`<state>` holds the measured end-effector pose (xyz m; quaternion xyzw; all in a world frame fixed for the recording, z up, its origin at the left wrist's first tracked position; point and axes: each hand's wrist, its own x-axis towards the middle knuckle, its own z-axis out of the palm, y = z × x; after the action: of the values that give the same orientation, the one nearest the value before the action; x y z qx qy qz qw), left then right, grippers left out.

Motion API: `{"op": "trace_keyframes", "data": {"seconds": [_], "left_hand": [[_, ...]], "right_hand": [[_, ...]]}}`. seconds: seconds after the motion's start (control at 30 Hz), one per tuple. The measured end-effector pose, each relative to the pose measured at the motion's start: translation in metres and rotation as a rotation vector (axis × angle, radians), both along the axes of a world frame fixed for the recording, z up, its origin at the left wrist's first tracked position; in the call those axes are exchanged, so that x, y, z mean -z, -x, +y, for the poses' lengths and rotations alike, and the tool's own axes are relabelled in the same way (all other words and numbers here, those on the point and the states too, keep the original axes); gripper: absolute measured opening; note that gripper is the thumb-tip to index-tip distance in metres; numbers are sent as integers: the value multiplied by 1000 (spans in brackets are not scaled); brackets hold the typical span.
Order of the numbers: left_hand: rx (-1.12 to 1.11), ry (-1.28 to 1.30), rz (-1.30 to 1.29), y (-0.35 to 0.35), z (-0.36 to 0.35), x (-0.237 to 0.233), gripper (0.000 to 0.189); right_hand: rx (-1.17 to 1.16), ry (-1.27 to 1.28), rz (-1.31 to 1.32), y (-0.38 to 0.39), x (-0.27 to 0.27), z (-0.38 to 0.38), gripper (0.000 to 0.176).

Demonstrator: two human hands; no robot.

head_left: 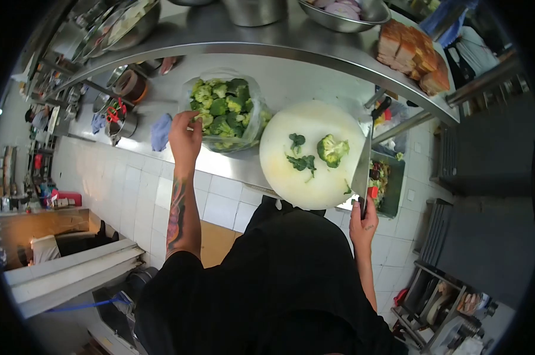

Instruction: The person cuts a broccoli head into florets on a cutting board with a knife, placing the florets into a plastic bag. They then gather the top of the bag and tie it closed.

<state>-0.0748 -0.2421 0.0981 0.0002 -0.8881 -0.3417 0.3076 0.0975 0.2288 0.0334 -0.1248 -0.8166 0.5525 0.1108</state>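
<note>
- Counter (161, 106) edge runs under the round cutting board (315, 180), which hangs a little over it; free steel lies left of the bag of broccoli (226, 109).
- Right of the board, a tray of scraps (393, 183) stands close.
- Left hand (184, 137): fingers bent at the bag's near rim, touching florets; real grip I cannot tell.
- Right hand (362, 223): clenched around the knife (362, 168) handle, blade along the board's right rim.
- One floret (332, 149) lies on the board, beside small pieces.
</note>
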Motion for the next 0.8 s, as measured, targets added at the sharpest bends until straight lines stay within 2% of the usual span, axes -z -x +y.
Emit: {"op": "trace_keyframes", "data": {"seconds": [0.03,0.1,0.17,0.27,0.33,0.4,0.47,0.53,0.57,0.6,0.67,0.7,0.8], "left_hand": [[26,-12,-5,1,12,-4,20],[80,-171,12,4,48,-2,17],[339,-165,-22,1,97,24,16],[733,-126,-335,-32,206,37,26],[741,46,-103,-43,257,29,35],[702,46,-103,-27,271,62,38],[667,45,-100,-11,278,78,42],[714,-2,-120,4,264,80,41],[779,-268,-372,7,258,82,40],[786,-265,-378,5,252,80,40],[835,-594,-603,-2,238,73,37],[812,-348,-505,-2,230,82,33],[762,-369,-455,-7,220,91,30]], "right_hand": [[6,13,68,-1,4,1,33],[24,30,-35,-7,5,5,34],[39,4,-14,1,-9,0,33],[50,34,-32,9,-15,3,32],[62,125,-13,15,-17,0,32],[58,118,0,16,-17,-4,32],[39,106,18,17,-18,-7,33],[-4,-21,50,16,-25,-12,35],[-44,-52,31,15,-31,-14,36],[-87,-81,9,13,-39,-15,37],[-121,-86,44,16,-46,-18,36],[-162,-97,81,20,-49,-20,36],[-172,-90,204,33,-68,-30,35]]}}
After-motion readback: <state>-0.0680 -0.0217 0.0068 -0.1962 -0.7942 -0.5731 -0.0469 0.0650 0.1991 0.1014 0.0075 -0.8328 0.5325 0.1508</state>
